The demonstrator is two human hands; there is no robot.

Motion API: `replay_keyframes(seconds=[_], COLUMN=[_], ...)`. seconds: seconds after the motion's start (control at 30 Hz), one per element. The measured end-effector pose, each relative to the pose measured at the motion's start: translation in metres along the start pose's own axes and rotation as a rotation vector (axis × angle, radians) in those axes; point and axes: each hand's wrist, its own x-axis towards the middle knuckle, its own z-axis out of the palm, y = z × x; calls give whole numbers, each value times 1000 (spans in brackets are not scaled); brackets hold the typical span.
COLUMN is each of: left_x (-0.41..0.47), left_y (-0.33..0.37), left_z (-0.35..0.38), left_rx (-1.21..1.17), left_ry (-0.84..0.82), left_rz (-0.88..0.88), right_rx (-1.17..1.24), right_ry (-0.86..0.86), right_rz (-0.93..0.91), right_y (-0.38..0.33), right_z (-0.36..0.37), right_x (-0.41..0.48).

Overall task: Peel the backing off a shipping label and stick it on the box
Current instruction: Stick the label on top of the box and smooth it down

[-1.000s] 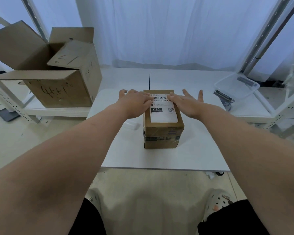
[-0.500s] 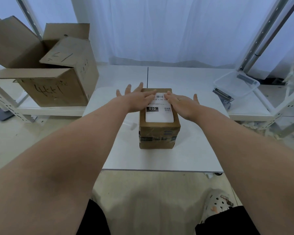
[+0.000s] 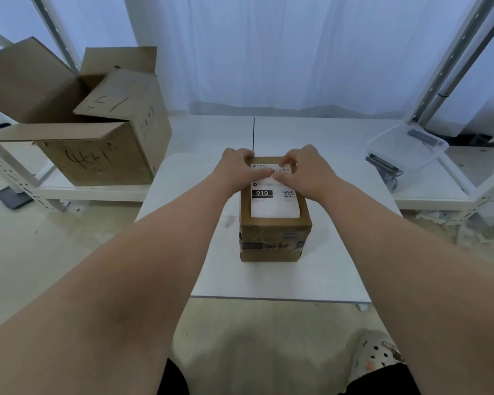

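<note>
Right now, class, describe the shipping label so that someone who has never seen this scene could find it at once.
Start at the white table in the middle of the view, where a small sealed cardboard box stands. The shipping label is the white sheet on that box's top, its far end under the left hand and right hand. Unlike the big open box with handwriting, it carries a printed "010" and a QR code.
</note>
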Motion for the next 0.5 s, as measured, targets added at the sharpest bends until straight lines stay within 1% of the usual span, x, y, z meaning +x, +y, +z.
replay_keyframes(seconds=[0.1,0.23,0.37,0.5], left_x=[6,13,15,12], left_y=[-6,-12,-13,-13], left_z=[-1,0,2,0], left_rx=[-87,-94,-61,-105], left_ry=[18,44,129,108], left_rz=[9,8,57,42], right_rx=[62,103,221,187], right_ry=[4,-53,19,97], right_rz=[106,135,197,211], right_y=[1,2,6,9], right_z=[5,8,7,8], right_x=[2,7,13,18])
